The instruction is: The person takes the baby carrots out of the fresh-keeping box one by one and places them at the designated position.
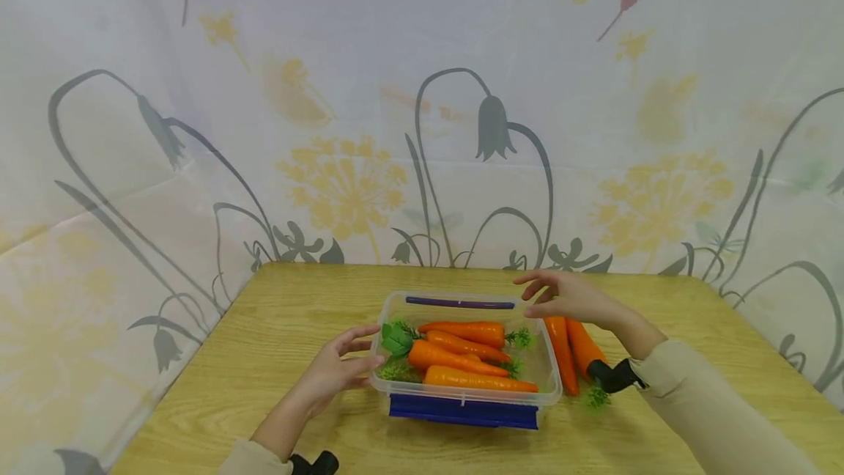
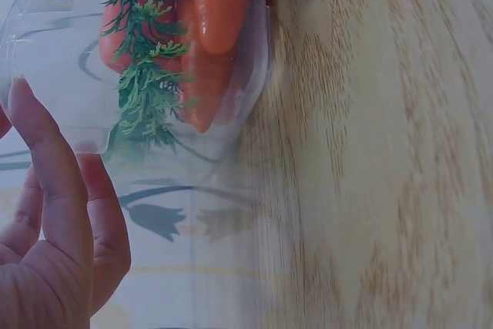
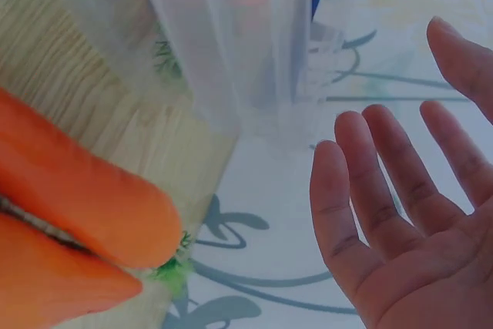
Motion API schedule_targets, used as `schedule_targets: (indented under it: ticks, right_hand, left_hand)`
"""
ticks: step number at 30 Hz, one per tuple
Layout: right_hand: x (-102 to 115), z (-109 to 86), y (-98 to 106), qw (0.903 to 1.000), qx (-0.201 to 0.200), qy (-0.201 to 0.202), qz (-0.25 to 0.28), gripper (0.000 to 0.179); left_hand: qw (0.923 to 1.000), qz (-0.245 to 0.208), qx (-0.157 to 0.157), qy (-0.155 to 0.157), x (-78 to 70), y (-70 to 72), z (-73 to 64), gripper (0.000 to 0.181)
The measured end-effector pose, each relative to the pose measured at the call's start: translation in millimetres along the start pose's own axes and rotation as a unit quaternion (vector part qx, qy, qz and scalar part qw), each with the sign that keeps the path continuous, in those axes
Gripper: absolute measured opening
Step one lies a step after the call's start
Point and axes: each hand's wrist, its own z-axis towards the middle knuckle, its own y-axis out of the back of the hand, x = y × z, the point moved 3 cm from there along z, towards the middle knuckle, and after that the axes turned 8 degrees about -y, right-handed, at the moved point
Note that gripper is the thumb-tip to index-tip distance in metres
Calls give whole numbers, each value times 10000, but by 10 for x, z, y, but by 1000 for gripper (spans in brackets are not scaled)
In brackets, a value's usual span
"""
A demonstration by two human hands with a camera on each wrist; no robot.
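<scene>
A clear plastic container (image 1: 471,401) with blue clips stands on the table, without a lid over it. Inside lie several orange carrots (image 1: 461,331) with green tops. My left hand (image 1: 332,365) is at the container's left side, its loosely bent fingers by the rim; in the left wrist view the fingertips (image 2: 21,92) look to touch the rim or be very near it. Over the far right corner my right hand (image 1: 570,297) hovers with fingers spread and nothing held. Two more carrots (image 1: 560,354) lie on the table right of the container, partly behind my right wrist.
The wood-grain table (image 1: 264,358) reaches back to a flower-printed cloth (image 1: 356,94). A dark blue strip (image 1: 459,303) shows along the container's far side. Black wrist mounts (image 1: 616,376) sit on both wrists; the right one overlaps the outside carrots in the head view.
</scene>
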Motion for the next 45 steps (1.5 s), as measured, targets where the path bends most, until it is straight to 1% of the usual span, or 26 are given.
schedule_targets:
  ticks: [4,9,13,18,23,28,34,41,42,45]
  right_hand:
    - [96,46,-53,9994,265,211,-9,51]
    - [182,106,-138,9974,640,236,215,51]
    - [238,154,-187,9960,783,286,308,49]
    - [284,208,-230,9941,980,358,288,49]
    - [319,243,-279,9913,1231,288,367,51]
    - [366,280,-384,9847,1630,227,576,51]
    - [415,291,-482,9807,1850,142,610,47]
    - [436,324,-535,9797,1961,262,318,48]
    - [439,324,-544,9792,1993,255,285,48]
    - [447,318,-579,9762,2147,65,316,48]
  left_hand:
    - [10000,42,-17,-13,-2,9,-18,61]
    - [10000,62,-43,3,4,21,-19,60]
    - [10000,78,-41,5,6,32,-26,61]
    - [9999,102,-58,17,13,38,-27,61]
    - [9999,80,-66,16,18,27,-16,62]
    - [10000,63,-53,35,27,18,-15,62]
    - [9999,38,-75,76,28,9,-4,61]
    - [9999,34,-116,89,34,16,22,61]
    - [9999,43,-111,91,34,17,22,61]
    - [9999,64,-78,87,34,14,20,61]
